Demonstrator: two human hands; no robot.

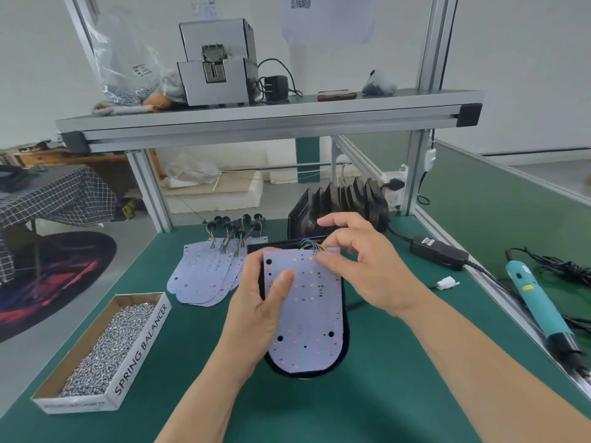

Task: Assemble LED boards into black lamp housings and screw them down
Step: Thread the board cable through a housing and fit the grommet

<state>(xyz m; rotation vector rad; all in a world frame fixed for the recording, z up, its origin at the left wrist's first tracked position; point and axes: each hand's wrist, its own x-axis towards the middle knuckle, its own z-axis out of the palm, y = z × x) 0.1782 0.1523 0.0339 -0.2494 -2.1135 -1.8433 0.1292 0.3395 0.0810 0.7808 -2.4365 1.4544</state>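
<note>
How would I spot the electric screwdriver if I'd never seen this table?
Start at the green workbench and follow it to its right edge, by the aluminium rail. Past the black power adapter, the electric screwdriver lies among black cables. It is the only teal, pen-shaped tool there, with a black tip end.

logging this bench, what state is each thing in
LED board: held over the black housing, screw holes empty
black housing: flat, under the board
left hand: grips the board's left edge
right hand: pinches its top edge by the wires
spare boards: fanned out, untouched
screw box: open, filled
screwdriver: lying down, unheld
</note>
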